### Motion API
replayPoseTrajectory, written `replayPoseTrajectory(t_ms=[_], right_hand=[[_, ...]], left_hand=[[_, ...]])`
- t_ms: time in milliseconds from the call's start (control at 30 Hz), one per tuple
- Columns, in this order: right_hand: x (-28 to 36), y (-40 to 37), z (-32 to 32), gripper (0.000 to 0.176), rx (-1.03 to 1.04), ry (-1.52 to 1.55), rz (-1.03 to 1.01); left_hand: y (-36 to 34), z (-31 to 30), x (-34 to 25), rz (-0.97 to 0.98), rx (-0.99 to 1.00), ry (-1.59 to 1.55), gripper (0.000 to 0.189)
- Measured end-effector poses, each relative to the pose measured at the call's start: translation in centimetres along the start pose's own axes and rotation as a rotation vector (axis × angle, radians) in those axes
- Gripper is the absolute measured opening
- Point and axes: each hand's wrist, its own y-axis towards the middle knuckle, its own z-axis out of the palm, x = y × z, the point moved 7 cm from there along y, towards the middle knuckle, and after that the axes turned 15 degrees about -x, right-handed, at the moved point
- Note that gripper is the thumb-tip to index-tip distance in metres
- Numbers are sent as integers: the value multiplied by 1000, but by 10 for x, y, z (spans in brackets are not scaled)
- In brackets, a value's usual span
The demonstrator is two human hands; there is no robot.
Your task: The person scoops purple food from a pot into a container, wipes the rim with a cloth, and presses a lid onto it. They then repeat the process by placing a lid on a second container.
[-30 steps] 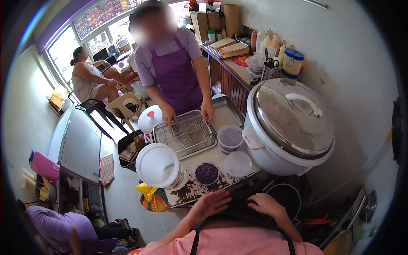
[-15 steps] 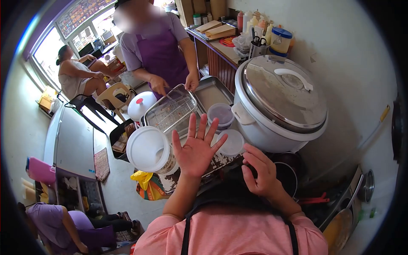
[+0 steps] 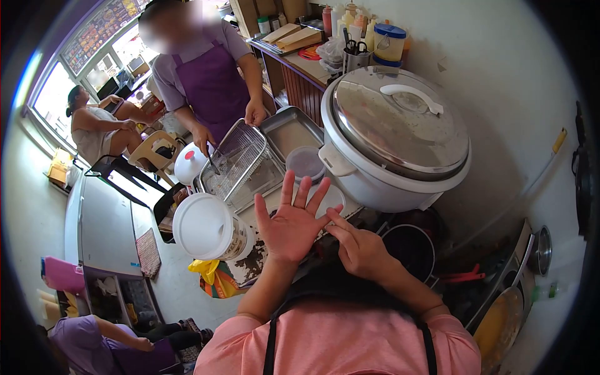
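My left hand (image 3: 286,231) is held up in front of me, palm facing me, with its fingers spread and nothing in it. My right hand (image 3: 361,251) has its thumb and fingers drawn together at the tip of the left little finger, pinching it. Beyond the hands lie a round tub with a translucent lid (image 3: 305,163) and a white round lid (image 3: 331,199), partly hidden by my left fingers. Left of my left hand stands a white lidded bucket (image 3: 203,226).
Across the table, a co-worker in a purple apron (image 3: 212,90) tilts a wire basket (image 3: 247,164) over a tray. A large rice cooker (image 3: 400,134) stands to the right. Bottles and scissors (image 3: 355,47) are on the back counter. Two other people are on the left.
My right hand has moved left and closed on the left little finger. The co-worker's wire basket has tilted up. The view has shifted slightly.
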Motion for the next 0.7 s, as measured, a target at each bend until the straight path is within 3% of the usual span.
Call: replayPoseTrajectory(t_ms=[33, 133, 233, 433, 533, 633, 700], right_hand=[[-4, -2, 2, 42, 39, -8, 35], [7, 15, -26, 43, -144, 31, -31], [-12, 11, -14, 44, -52, -7, 58], [-15, 24, -31, 39, -92, 19, 30], [-28, 21, -20, 44, -57, -49, 47], [-19, 34, -31, 43, -137, 31, -27], [-17, 37, -23, 43, -76, 32, -31]], left_hand=[[1, -2, 2, 7, -1, 9, 67], [-2, 2, 13, -4, -69, 202, 71], [-5, 6, 18, -8, -55, 235, 74], [-3, -5, 28, -75, -80, 407, 79], [-3, -1, 33, -100, 6, 438, 83], [1, -12, 32, -85, -83, 567, 86], [1, -8, 33, -63, -44, 668, 88]])
